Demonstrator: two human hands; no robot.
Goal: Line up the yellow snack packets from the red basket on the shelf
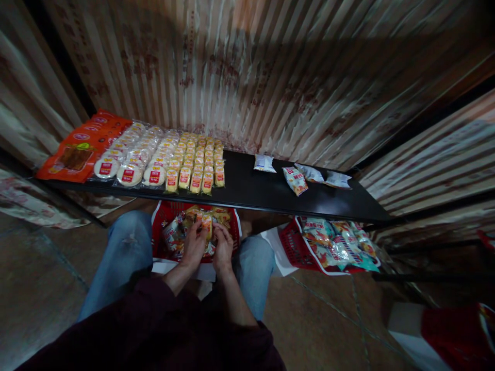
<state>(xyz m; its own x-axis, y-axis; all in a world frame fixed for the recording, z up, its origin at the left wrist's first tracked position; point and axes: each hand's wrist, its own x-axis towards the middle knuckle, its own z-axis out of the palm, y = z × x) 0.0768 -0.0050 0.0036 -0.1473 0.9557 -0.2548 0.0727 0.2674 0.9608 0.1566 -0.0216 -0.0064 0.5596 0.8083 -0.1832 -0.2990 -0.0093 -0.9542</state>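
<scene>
My left hand (193, 246) and my right hand (223, 246) meet over a red basket (162, 212) that sits between my knees. Both hands are closed around a small yellow snack packet (207, 223) held upright above the basket. More wrapped snacks fill the basket beneath them. On the black shelf (255, 190) in front of me, the same yellow packets (198, 162) lie in neat rows, beside rows of round white cakes with red labels (131, 154).
Orange flat packs (83, 144) lie at the shelf's left end. Three or so loose white packets (299, 178) rest on its right half. A second red basket (297, 247) of colourful bags stands on the floor to the right. A striped wall rises behind.
</scene>
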